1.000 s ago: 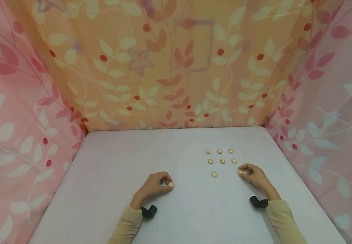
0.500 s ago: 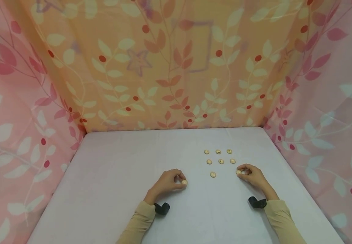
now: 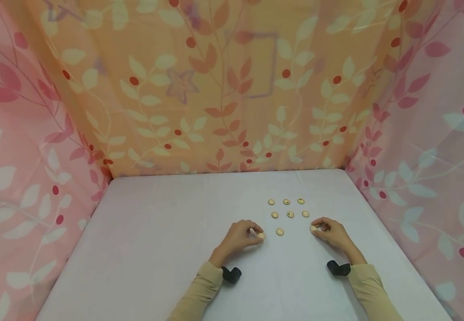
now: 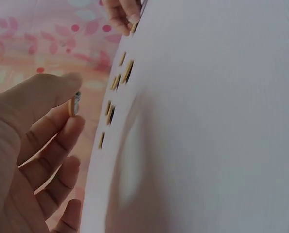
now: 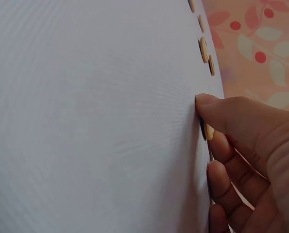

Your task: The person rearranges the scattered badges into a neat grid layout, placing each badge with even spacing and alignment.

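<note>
My left hand (image 3: 240, 236) pinches a small round wooden disc (image 3: 261, 236) between thumb and fingers. The left wrist view shows this disc (image 4: 74, 106) held on edge above the white table, a dark mark on its pale face. Just right of it in the head view, a single disc (image 3: 279, 232) lies flat. My right hand (image 3: 333, 232) has thumb and fingers around another disc (image 3: 313, 228), down at the tabletop; the right wrist view has that disc (image 5: 209, 130) partly covered by the thumb. Behind both hands lie two rows of three similar discs, including a middle one (image 3: 290, 214).
A white-covered table (image 3: 155, 249) spreads under both arms. Orange leaf-patterned cloth (image 3: 224, 98) hangs along its far edge, with pink patterned cloth (image 3: 19, 178) at the left and more pink cloth (image 3: 428, 156) at the right. Each wrist wears a black camera mount.
My left hand has moved right across the table with its disc, ending beside the lone front disc. The right hand keeps its place and its hold. The head view has tilted slightly.
</note>
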Demonstrator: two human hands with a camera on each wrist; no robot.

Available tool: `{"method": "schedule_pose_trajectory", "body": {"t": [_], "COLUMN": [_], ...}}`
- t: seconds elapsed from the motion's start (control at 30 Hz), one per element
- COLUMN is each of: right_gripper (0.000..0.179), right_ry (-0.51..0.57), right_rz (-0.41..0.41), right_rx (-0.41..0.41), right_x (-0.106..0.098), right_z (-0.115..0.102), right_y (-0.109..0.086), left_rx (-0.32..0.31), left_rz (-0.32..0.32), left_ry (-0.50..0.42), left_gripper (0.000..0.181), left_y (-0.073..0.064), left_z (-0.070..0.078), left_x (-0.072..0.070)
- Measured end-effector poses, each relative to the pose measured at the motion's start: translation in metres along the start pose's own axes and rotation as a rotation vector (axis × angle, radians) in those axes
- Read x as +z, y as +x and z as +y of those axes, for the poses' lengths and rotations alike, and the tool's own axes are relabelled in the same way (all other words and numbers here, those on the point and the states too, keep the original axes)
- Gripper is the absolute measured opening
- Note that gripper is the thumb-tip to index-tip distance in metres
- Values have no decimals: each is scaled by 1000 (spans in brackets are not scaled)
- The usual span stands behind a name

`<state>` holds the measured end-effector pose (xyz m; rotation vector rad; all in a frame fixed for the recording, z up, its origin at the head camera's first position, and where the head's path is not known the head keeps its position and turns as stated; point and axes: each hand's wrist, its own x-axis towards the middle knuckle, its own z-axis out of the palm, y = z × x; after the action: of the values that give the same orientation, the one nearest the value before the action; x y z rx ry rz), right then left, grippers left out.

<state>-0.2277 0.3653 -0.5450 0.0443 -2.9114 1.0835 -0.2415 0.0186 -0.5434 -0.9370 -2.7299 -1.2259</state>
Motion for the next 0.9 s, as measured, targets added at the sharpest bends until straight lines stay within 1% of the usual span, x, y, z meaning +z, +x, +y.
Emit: {"method": "schedule_pose_trajectory", "body": {"t": [0.13,0.2,0.27,0.43,0.6,0.7,0.9], "right_gripper": [29,30,31,32,32,33,33], "right_ry": [-3,-1,1,7,12,12,23], "right_rz": [-1,1,1,-1,-3,-7,-9], "right_rx": [8,13,17,19,15,12,21], "right_x": [0,0,0,1,1,1,2], "right_z": [1,2,4,6,7,7,7], "right_y": [0,1,1,3,3,3,3], "left_rx": [29,30,28,24,25,32,40], "left_rz": [49,59,59,34,21,27,51], "left_ry": [0,3,11,57,129,166,218], "left_gripper": [19,20,20,22,24,25,25], "left_y": [8,12,16,28,41,48,59], "left_z": [10,15,20,30,36,38,44], "left_x": [10,13,17,25,40,50,63]}}
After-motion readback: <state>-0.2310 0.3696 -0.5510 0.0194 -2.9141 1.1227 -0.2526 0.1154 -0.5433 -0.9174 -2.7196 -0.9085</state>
